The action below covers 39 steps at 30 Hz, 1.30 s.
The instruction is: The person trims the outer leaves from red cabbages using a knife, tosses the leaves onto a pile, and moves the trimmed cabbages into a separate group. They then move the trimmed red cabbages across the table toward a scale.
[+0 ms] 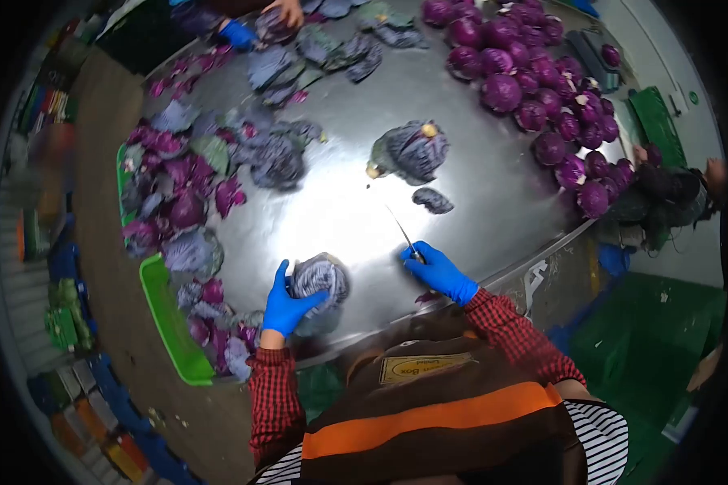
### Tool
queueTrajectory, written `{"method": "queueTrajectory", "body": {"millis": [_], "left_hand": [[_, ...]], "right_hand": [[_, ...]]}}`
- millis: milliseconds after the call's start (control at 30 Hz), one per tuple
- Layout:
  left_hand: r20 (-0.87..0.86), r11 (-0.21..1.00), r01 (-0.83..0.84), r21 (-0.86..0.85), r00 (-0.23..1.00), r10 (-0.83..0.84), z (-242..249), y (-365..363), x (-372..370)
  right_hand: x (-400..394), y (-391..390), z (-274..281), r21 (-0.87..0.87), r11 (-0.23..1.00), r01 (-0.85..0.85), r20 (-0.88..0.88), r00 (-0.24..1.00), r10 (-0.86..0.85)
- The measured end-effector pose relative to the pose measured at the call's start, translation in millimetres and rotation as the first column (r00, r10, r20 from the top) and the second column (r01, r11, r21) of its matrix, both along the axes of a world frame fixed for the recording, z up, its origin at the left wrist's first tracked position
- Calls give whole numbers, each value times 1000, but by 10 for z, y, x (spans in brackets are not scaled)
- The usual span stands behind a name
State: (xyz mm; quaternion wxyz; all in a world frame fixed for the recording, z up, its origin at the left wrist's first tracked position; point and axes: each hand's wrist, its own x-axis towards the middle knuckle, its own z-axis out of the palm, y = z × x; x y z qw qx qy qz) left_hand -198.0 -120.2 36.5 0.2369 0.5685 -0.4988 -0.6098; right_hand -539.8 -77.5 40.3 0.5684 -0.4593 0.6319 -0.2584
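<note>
Steady the cabbage (325, 273), mind the edge

My left hand (291, 309) is curled around its near side, at 8 o'clock from mid-view. My right hand (438, 272), at 4 o'clock, grasps 1 knife (404, 234), blade towards 11. I'd brace the head firmly against the metal table (485, 186), keep my left thumb outside the blade's path, and make short, controlled strokes.

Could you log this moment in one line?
left hand: holds cabbage; right hand: holds knife; far right: purple cabbages clustered on table
</note>
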Motion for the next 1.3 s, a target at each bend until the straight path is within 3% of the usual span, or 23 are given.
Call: {"method": "queueTrajectory", "body": {"millis": [33, 67, 133, 167, 200, 267, 300, 567, 733, 800, 1167, 1233, 1267, 1300], "left_hand": [[136, 995, -88, -44, 986, 93, 40, 120, 144], [148, 994, -104, -33, 983, 108, 34, 222, 205], [439, 916, 95, -390, 894, 94, -81, 378, 156], [584, 865, 172, -471, 796, 159, -168, 451, 72], [582, 867, 172, -467, 798, 155, -56, 444, -34], [627, 942, 107, -319, 769, 125, 281, 355, -178], [551, 935, 77, -347, 823, 137, 229, 322, -125], [550, 944, 22, -329, 817, 173, 168, 337, -143], [564, 937, 36, -347, 806, 177, 121, 362, -146], [551, 938, 23, -345, 814, 182, 102, 367, -150], [619, 950, 36, -311, 766, 174, 33, 413, -209], [440, 909, 29, -415, 881, 173, -100, 522, 3], [444, 910, 21, -413, 877, 181, -173, 610, 119], [301, 900, -29, -434, 937, 175, -269, 669, 239]], "right_hand": [[156, -38, 95, 119, 992, -32, 49, 998, 26], [311, -49, 73, 131, 990, -50, 60, 997, 42], [640, -86, 58, 140, 989, -39, 313, 950, -6], [757, -112, 74, 105, 986, -128, 203, 974, 105], [882, -148, 61, 110, 986, -126, 201, 974, 102], [1130, -133, 47, -25, 955, -295, -271, 921, 278], [1189, -137, 79, -7, 964, -266, -263, 931, 254], [1452, -19, 119, -108, 925, -363, -478, 835, 272], [1549, 65, -92, -103, 909, -405, -574, 770, 278], [1570, 54, -141, -17, 911, -413, -543, 768, 338], [1577, 97, -682, -31, 901, -432, -693, 659, 292], [1617, 27, -694, -6, 896, -444, -705, 637, 311], [1602, 14, -685, 32, 893, -448, -685, 641, 346], [1577, -27, -677, 66, 888, -455, -667, 641, 379]]}}
